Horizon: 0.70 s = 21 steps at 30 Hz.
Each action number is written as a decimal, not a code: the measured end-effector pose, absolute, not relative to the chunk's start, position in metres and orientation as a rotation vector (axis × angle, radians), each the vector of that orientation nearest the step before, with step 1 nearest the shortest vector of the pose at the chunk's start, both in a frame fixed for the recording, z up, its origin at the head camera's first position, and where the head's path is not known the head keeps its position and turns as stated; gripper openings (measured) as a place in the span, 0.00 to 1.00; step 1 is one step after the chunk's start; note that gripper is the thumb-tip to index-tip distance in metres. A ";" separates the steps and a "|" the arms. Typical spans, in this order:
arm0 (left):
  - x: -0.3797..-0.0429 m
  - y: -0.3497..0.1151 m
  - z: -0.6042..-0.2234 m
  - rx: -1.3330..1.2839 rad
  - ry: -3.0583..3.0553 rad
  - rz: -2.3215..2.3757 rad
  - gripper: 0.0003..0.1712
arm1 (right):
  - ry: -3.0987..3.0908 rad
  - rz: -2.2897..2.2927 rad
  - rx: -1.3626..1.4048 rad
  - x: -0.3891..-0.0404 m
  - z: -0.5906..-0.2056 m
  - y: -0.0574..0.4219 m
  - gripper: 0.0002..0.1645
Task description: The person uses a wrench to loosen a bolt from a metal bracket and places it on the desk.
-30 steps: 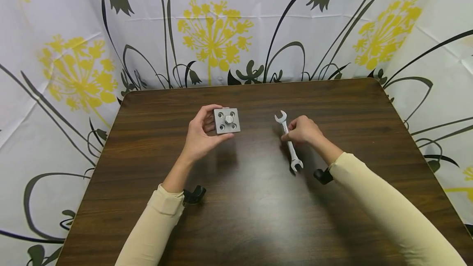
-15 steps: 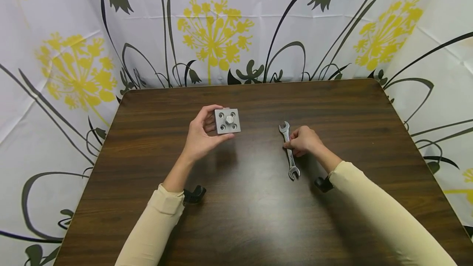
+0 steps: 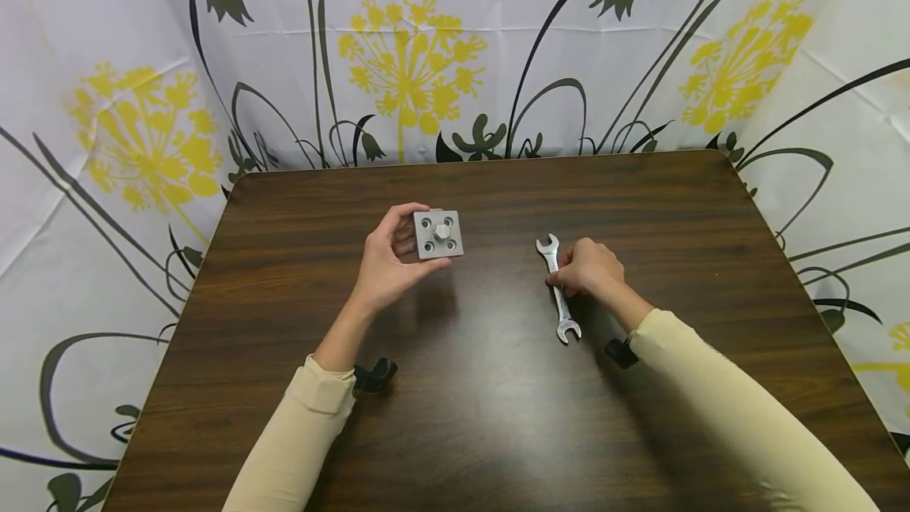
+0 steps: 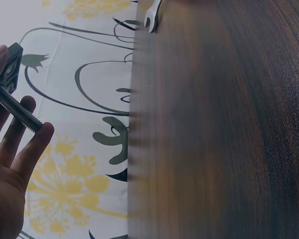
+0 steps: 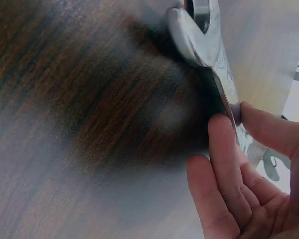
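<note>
My left hand (image 3: 382, 269) grips a square grey metal plate (image 3: 428, 235) by its edges, thumb below and fingers above and behind. The plate has a hole near each corner, and a hex bolt (image 3: 442, 232) sits at its centre. In the left wrist view the bolt's threaded shank (image 4: 19, 109) sticks out behind the plate, its end near a fingertip. Between thumb and fingers, my right hand (image 3: 594, 269) pinches a double open-ended wrench (image 3: 560, 303) by the middle of its shaft. The wrench head (image 5: 194, 42) shows close over the table in the right wrist view.
Both hands are over a dark wood-grain table (image 3: 469, 417) with rounded far corners. Behind it and at its sides hangs a white curtain (image 3: 441, 85) with yellow and grey flower prints. A black wrist mount (image 3: 375, 376) sits at the left cuff, another (image 3: 622, 353) at the right.
My right hand has brought the wrench down and slightly towards me, closer to the table, mostly in the first half second. The left hand and plate have hardly moved.
</note>
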State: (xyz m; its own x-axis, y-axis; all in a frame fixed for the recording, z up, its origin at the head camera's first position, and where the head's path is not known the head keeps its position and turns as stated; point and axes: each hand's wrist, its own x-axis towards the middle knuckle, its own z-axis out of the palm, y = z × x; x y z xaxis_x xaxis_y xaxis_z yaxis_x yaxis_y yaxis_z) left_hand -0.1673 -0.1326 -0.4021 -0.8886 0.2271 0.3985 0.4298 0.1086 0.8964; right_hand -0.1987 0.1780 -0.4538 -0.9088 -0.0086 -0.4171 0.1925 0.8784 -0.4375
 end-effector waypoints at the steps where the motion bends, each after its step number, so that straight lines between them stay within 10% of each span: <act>1: -0.167 -0.132 -0.402 -0.664 -2.212 -1.886 0.42 | 2.647 -0.671 0.132 -0.198 -0.454 0.178 0.14; 21: -0.167 -0.133 -0.398 -0.666 -2.246 -1.830 0.42 | 2.882 -0.570 -0.020 -0.204 -0.431 0.166 0.14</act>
State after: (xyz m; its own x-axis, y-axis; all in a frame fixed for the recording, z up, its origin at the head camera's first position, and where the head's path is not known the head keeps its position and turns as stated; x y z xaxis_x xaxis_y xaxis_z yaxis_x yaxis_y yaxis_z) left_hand -0.1667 -0.1327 -0.3980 -0.8863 0.2328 0.4005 0.4392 0.1477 0.8862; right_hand -0.2042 0.1660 -0.4308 -0.9793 -0.0521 -0.1955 0.0261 0.9255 -0.3778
